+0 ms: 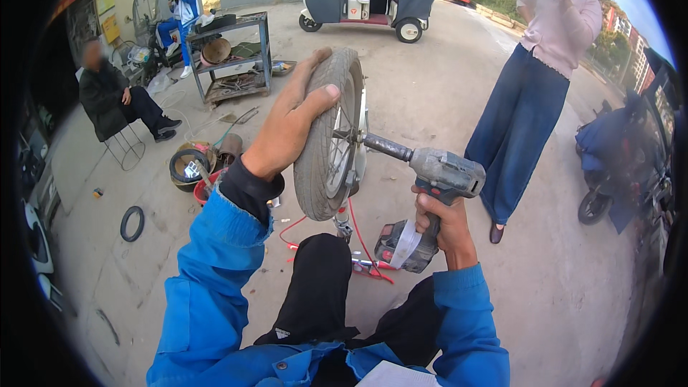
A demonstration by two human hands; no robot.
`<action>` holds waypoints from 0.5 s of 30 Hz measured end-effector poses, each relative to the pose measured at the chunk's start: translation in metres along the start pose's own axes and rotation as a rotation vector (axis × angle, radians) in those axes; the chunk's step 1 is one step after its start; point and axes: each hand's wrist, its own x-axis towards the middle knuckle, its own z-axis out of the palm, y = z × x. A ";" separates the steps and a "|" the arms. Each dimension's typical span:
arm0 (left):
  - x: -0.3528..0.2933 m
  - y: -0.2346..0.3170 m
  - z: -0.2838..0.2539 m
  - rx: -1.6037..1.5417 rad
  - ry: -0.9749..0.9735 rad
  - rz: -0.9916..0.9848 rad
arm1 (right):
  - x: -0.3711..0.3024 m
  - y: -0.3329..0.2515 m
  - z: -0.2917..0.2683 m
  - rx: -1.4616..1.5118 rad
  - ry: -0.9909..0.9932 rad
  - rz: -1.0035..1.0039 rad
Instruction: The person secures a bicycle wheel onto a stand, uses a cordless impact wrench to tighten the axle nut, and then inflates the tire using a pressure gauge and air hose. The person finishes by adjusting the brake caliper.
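In front of me a small spoked wheel [324, 147] with a worn grey tyre stands upright. My left hand [294, 111] grips the tyre's upper left side, thumb across the tread and fingers along the far side. My right hand [443, 216] is wrapped round the handle of a cordless impact wrench [444, 172], whose battery has white tape round it. The wrench's long socket [387, 147] points left and meets the wheel's hub at the axle. Its contact with the nut is too small to make out. Below the wheel, red cables [369, 244] run down to the ground.
A metal tool cart [231, 57] stands at the back left, near a seated person [107, 89]. Basins [192, 166] and a black rubber ring [132, 223] lie on the ground. Someone in wide jeans [519, 118] stands at the right, near a parked scooter [609, 150]. A three-wheeler [369, 0] is behind.
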 end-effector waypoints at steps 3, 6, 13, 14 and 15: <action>-0.004 0.003 0.003 0.022 0.007 0.029 | 0.015 0.001 -0.009 -0.015 -0.052 0.001; -0.007 0.007 0.001 0.007 0.008 -0.009 | 0.032 -0.002 -0.019 -0.078 -0.128 -0.004; -0.008 0.005 0.001 0.078 0.019 0.024 | 0.051 -0.014 -0.032 -0.149 -0.217 0.056; -0.009 0.005 0.001 0.072 0.022 0.028 | 0.050 -0.012 -0.031 -0.125 -0.200 0.064; -0.008 0.004 0.002 0.066 0.024 0.028 | 0.050 -0.012 -0.031 -0.106 -0.191 0.084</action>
